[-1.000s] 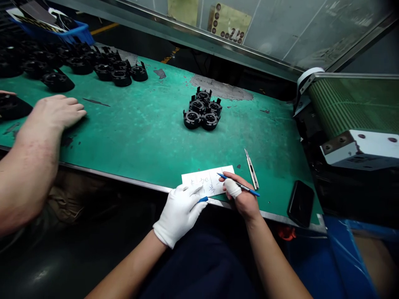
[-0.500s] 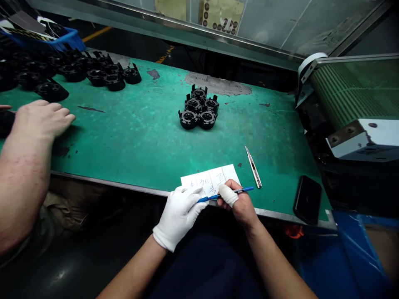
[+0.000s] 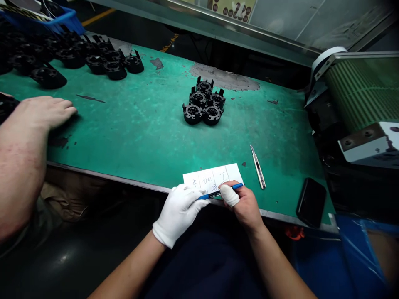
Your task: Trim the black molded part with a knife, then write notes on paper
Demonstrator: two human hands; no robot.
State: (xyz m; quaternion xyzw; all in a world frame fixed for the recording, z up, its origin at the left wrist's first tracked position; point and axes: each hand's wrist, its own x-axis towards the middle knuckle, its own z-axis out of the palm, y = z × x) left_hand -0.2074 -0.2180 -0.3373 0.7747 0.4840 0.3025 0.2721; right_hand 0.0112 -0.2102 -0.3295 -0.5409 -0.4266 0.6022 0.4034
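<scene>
A blue and black pen [image 3: 214, 194] lies across between my two hands, just over the near edge of a white paper slip [image 3: 203, 176] with handwriting on it. My left hand [image 3: 179, 209], in a white glove, is closed on the pen's blue left end. With a white wrap on its thumb, my right hand [image 3: 243, 203] grips the pen toward its other end, and a blue tip pokes out past the fingers. The lower part of the slip is hidden by the hands. To the right of it lies a utility knife [image 3: 258, 167], blade out.
Several black round parts [image 3: 204, 101] stand grouped on the green table [image 3: 134, 133]. More black parts [image 3: 71, 56] crowd the far left by a blue basket [image 3: 68, 20]. Another person's arm [image 3: 23, 137] rests at left. A phone [image 3: 311, 201] and a conveyor [image 3: 368, 83] are at right.
My hands have drawn the pen's two ends closer, so it now spans a shorter length and juts out less past my right hand. The view has shifted slightly.
</scene>
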